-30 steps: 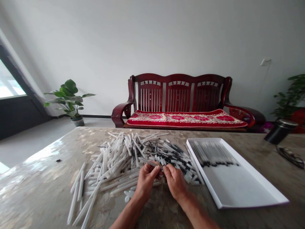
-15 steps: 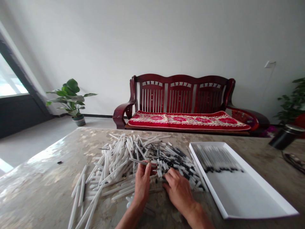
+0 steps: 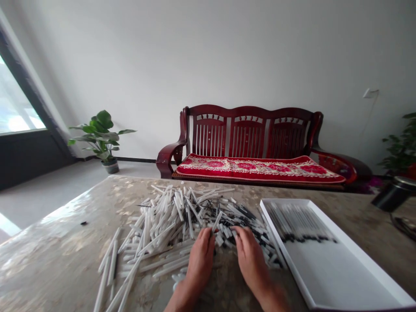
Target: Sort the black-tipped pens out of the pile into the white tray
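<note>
My left hand (image 3: 202, 253) is closed around a slim pale pen (image 3: 217, 221), its end pointing up and away from me. Close by on the right, my right hand (image 3: 249, 253) pinches a small piece that looks like a pen cap (image 3: 233, 232), mostly covered by the fingers. The two hands are apart, just in front of a heap of parts. White pen barrels (image 3: 162, 221) make up its left side. Short pale and black pen caps (image 3: 260, 236) lie on its right side.
A shallow white tray (image 3: 354, 299) at the right holds a row of pens (image 3: 299, 219) with black ends. A black cylinder (image 3: 391, 195) lies beyond it on the table (image 3: 58, 260). Behind stand a red wooden bench (image 3: 247, 138) and a potted plant (image 3: 102, 136).
The pen in my left hand has swung from pointing left to pointing up and away. My right hand has lifted from the caps and now pinches a small piece. The view has shifted slightly.
</note>
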`<state>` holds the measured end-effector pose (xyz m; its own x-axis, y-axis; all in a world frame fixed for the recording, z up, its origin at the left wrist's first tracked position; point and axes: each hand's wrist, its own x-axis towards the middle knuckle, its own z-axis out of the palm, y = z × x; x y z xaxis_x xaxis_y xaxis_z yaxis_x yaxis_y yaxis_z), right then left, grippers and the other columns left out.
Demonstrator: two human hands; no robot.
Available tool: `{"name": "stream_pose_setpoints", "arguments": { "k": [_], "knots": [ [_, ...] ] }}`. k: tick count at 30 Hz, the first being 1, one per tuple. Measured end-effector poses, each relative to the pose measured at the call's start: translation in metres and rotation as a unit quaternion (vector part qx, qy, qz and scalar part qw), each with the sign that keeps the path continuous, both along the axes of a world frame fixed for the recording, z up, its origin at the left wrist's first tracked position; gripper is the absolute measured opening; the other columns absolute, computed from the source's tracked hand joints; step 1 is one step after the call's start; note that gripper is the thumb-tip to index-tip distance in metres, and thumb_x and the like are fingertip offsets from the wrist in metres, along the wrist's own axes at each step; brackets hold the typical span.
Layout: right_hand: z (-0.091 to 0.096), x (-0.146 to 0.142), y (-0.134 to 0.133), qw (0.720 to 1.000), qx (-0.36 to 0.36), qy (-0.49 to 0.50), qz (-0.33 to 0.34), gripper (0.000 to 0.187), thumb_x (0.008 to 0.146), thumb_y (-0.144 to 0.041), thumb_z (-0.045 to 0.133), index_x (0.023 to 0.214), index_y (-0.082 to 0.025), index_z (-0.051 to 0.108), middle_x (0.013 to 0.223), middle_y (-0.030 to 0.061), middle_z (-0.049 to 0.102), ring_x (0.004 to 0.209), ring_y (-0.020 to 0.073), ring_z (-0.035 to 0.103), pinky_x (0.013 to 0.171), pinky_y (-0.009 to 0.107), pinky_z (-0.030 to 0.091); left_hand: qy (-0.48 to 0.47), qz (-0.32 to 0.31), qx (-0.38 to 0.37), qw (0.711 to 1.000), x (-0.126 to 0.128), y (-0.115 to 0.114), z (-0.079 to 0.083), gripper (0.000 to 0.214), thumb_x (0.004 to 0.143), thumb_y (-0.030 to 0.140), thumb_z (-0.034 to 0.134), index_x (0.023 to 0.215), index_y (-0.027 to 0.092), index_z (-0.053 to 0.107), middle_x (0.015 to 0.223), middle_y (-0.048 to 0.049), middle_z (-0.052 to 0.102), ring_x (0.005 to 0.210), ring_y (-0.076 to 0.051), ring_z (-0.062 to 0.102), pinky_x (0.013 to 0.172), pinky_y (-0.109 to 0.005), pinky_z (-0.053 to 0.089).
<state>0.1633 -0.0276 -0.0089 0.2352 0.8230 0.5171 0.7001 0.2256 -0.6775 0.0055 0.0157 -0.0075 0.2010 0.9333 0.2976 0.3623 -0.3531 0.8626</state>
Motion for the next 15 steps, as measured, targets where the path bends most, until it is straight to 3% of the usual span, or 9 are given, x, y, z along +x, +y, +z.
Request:
{"name": "stream_pose_setpoints", "arguments": {
  "k": [3,6,10,15],
  "knots": [
    [0.005,0.013,0.007,0.970,-0.019,0.241,-0.019,0.031,0.093,-0.046,0.045,0.104,-0.021,0.061,0.079,0.0043,0.068,0.067,0.0195,0.064,0.057,0.029,0.051,0.115,-0.008,0.042,0.992,-0.001,-0.005,0.005,0.029,0.093,0.030,0.040,0.107,0.025,0.065,0.094,-0.0050,0.066,0.083,-0.019,0.065,0.075,-0.030,0.049],
    [0.013,0.017,0.008,0.926,-0.016,0.376,-0.019,0.041,0.085,-0.056,0.055,0.103,-0.020,0.060,0.085,0.0052,0.070,0.068,0.0198,0.065,0.051,0.028,0.050,0.178,-0.018,0.061,0.982,-0.001,-0.011,0.012,0.032,0.094,0.029,0.038,0.113,0.028,0.064,0.095,-0.0039,0.066,0.085,-0.019,0.066,0.074,-0.028,0.049],
    [0.018,0.014,0.006,0.904,-0.012,0.428,-0.008,0.043,0.078,-0.057,0.064,0.102,-0.021,0.062,0.092,0.0059,0.073,0.073,0.0208,0.066,0.054,0.028,0.050,0.215,-0.023,0.065,0.974,0.000,-0.013,0.016,0.033,0.096,0.030,0.036,0.111,0.028,0.065,0.093,-0.0039,0.066,0.085,-0.019,0.067,0.073,-0.028,0.049],
    [0.014,0.010,0.007,0.905,-0.025,0.424,0.019,0.043,0.076,-0.056,0.067,0.098,-0.020,0.065,0.093,0.0069,0.073,0.072,0.0210,0.065,0.055,0.029,0.050,0.221,-0.018,0.081,0.972,0.000,-0.011,0.011,0.031,0.095,0.031,0.038,0.105,0.029,0.067,0.089,-0.0028,0.067,0.082,-0.018,0.066,0.069,-0.026,0.047]
  ]
}}
